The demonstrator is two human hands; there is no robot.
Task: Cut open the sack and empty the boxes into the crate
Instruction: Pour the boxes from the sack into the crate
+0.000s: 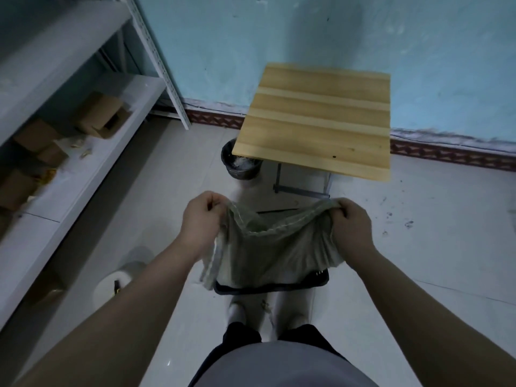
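Note:
I hold a grey-green woven sack (272, 252) stretched between both hands above a dark crate (268, 287) on the floor. My left hand (202, 219) pinches the sack's left upper edge. My right hand (350, 224) grips its right upper edge. The sack hangs limp and covers most of the crate, so only the crate's near rim and right corner show. Whether boxes lie in the crate is hidden by the sack.
A small wooden table (318, 118) stands against the blue wall ahead, a dark bin (240, 163) beside its left leg. A white shelf unit (69, 135) with cardboard boxes (103, 114) runs along the left. A white roll (117, 283) stands on the floor. My feet are just behind the crate.

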